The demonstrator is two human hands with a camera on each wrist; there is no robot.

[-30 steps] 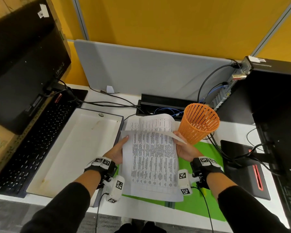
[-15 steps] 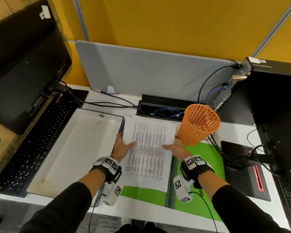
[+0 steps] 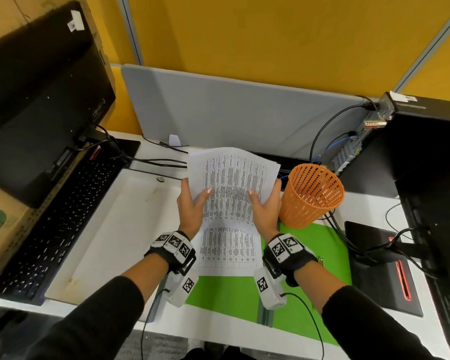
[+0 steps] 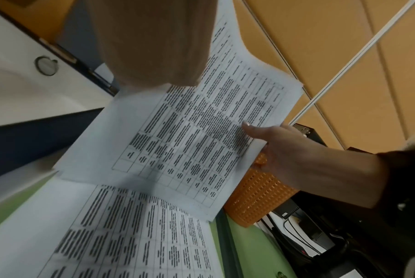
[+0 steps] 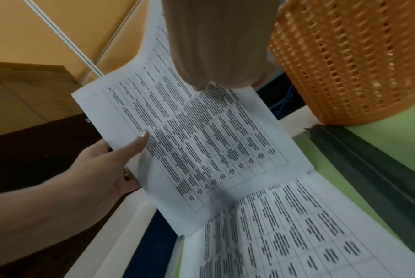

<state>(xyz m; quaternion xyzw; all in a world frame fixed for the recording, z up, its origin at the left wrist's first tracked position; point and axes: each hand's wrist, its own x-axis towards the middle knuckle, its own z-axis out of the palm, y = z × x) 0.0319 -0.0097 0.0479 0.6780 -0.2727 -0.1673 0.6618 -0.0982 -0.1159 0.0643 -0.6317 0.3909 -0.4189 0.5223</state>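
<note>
A printed sheet of paper (image 3: 231,183) with a table of text is lifted off the desk between both hands. My left hand (image 3: 191,203) grips its left edge, thumb on the printed face, fingers behind. My right hand (image 3: 264,206) holds the right edge the same way. The sheet (image 4: 196,135) curves upward at its far end. A second printed sheet (image 3: 227,248) lies flat beneath it on the green mat (image 3: 229,294). In the right wrist view the held sheet (image 5: 201,150) hangs above the flat sheet (image 5: 284,235).
An orange mesh basket (image 3: 311,196) stands just right of my right hand. A white tray (image 3: 109,229) lies to the left, with a black keyboard (image 3: 50,219) beyond it. Monitors stand at both sides; cables and a grey divider (image 3: 231,115) run behind.
One second ago both hands held sheets raised; half a second ago they pressed paper flat on the desk. Now they have lifted the top sheet up and away, leaving one below.
</note>
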